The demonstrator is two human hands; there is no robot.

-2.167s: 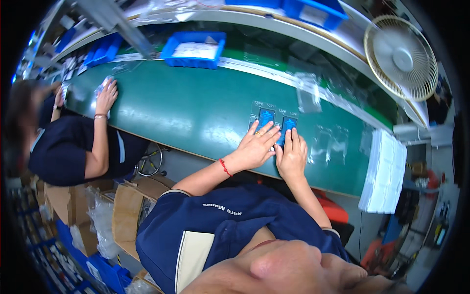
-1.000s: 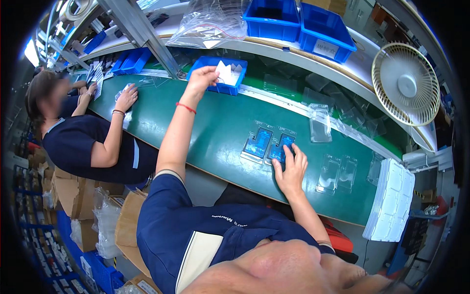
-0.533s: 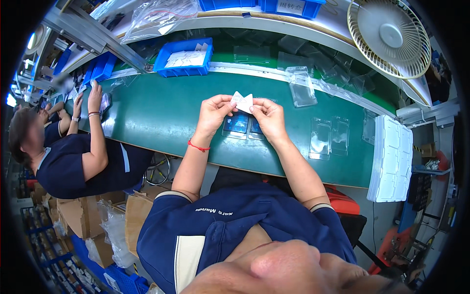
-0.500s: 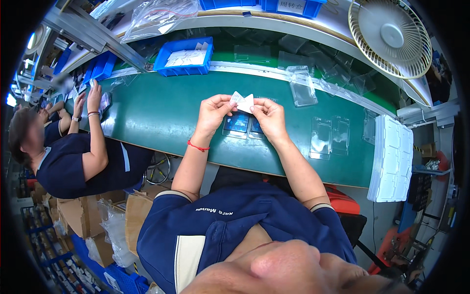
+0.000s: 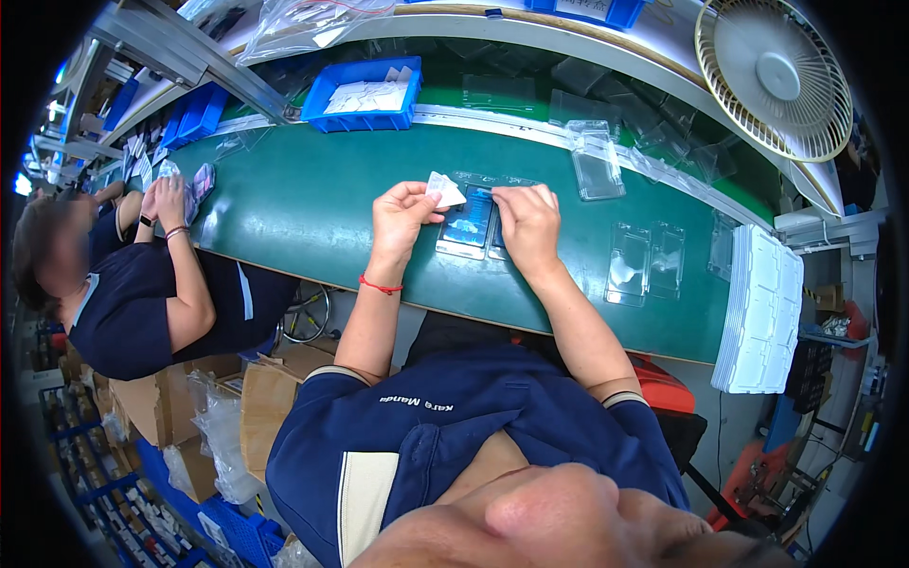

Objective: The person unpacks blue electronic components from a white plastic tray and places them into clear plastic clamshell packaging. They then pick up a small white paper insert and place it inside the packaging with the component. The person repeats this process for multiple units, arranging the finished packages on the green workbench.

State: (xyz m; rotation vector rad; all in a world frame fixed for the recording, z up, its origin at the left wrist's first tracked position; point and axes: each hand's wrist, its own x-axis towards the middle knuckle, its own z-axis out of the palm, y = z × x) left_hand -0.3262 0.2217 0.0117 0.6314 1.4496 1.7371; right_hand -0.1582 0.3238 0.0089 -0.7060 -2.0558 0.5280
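Right hand (image 5: 530, 220): fingers bent together at the left pack's upper edge; whether they grip anything cannot be told. Second dark pack (image 5: 498, 239): mostly hidden beneath that hand. Left pack (image 5: 466, 227): flat, rectangular, blue-faced, top corner covered; lies in clear moulded plastic tray (image 5: 458, 253) on smooth green counter (image 5: 312, 194). Left hand (image 5: 400, 216): fingers pinching fanned white cards (image 5: 445, 190), thin, pointed-cornered, count unclear.

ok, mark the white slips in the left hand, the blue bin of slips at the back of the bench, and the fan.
White slips (image 5: 447, 192): head view, middle of the fanned faces.
Blue bin (image 5: 365, 122): head view, near wall.
Fan (image 5: 777, 75): head view, central hub.
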